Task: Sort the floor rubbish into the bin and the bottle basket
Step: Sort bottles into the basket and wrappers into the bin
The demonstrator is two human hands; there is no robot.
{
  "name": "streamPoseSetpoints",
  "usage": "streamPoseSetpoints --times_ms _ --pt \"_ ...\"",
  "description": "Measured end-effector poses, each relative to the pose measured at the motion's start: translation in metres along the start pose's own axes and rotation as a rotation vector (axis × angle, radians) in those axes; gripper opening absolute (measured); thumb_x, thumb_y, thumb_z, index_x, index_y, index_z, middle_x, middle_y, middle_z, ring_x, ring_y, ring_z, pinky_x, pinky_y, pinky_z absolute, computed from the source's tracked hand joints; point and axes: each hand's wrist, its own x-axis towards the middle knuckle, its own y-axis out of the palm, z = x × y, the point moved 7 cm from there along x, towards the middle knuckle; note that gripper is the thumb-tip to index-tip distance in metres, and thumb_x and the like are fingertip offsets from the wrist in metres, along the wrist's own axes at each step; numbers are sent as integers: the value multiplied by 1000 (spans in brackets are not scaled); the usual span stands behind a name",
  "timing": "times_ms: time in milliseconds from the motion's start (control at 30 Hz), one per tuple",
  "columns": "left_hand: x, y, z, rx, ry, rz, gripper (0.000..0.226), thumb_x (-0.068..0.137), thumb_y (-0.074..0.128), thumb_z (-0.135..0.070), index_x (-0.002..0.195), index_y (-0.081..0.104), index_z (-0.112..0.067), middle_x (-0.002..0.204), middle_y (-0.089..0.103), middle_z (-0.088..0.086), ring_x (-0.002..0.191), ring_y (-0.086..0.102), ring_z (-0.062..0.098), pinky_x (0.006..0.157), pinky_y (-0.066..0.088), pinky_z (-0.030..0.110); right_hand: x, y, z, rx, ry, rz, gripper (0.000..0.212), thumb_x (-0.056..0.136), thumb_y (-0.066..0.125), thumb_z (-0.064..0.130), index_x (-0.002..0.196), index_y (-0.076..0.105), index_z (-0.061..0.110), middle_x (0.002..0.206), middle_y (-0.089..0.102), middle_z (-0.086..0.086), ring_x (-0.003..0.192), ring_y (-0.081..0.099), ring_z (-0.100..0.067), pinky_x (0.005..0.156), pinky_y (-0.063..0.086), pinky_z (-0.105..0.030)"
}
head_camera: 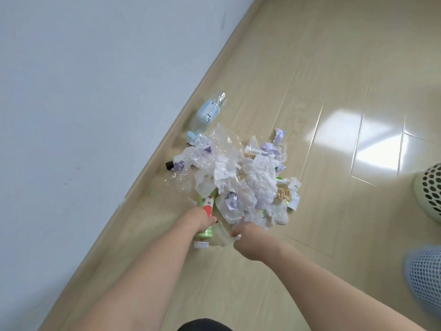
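Observation:
A heap of crumpled tissues, paper scraps and clear plastic wrap lies on the wooden floor near the wall. My left hand grips a green and red labelled bottle with a white cap at the heap's near edge. My right hand has its fingers curled round a white tissue at the front of the heap. A clear bottle with a pale blue label lies by the skirting board. A bottle with a black cap lies half under the plastic wrap.
A pale green perforated basket stands at the right edge. Nearer me on the right is a blue and white mesh bin, partly out of frame. The white wall and skirting run along the left. Bare floor lies beyond the heap.

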Motion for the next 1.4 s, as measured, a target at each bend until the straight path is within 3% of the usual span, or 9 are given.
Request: streamPoseSetpoints --times_ms 133,267,533,600,633,700,900,1233,1400 --pt "12 10 2 -56 -43 -4 57 96 50 -50 126 54 -2 121 61 15 107 62 33 78 48 33 22 36 1 9 19 120 56 89 43 16 141 45 34 156 21 1 137 35 -25 109 37 -37" --pt "21 12 8 -101 -55 0 61 93 54 -54 127 54 -3 124 61 15 110 60 32 81 46 32 37 56 5 31 34 173 59 88 42 15 144 39 32 160 3 -4 143 17 -32 113 27 -40" --pt "20 12 9 -98 -81 23 62 94 52 -54 127 53 -1 124 60 16 109 59 32 80 44 31 36 44 -16 43 42 115 47 92 38 12 138 48 9 149 29 -5 126 43 -28 102 39 -33" --pt "17 10 8 -122 -97 32 63 94 52 -53 128 52 0 125 59 17 109 60 33 83 48 33 28 32 -23 104 59 99 36 90 41 10 120 61 7 130 44 -7 110 53 -26 88 45 -30" --pt "13 9 7 -122 -106 37 65 94 51 -54 129 52 0 125 58 17 109 60 33 85 49 33 22 26 -27 145 71 86 23 87 42 6 93 65 5 106 50 -8 87 55 -24 71 45 -27" --pt "3 5 2 -123 -116 61 66 95 50 -53 131 50 2 128 57 19 112 59 33 92 49 33 7 11 -35 222 101 26 27 81 40 -1 57 37 11 67 35 -4 54 32 -18 47 26 -25" --pt "-34 -4 -5 -56 -169 183 53 92 54 -39 133 48 -6 129 59 16 114 62 32 96 51 40 -46 -44 -56 261 87 -168 18 84 39 7 68 33 13 68 35 -2 56 26 -18 46 20 -26" --pt "-122 -42 -50 -25 -181 341 64 70 65 -31 124 38 -12 96 60 18 58 66 30 69 59 41 -122 -99 -94 399 113 -318 17 82 56 26 74 44 16 70 54 -1 61 45 -19 54 33 -27" --pt "-166 -61 -96 21 -105 305 47 66 66 -26 106 48 -12 97 56 15 70 62 32 62 57 34 -169 -126 -116 436 88 -477 13 81 50 13 88 44 22 82 56 -3 69 58 -24 58 45 -33"
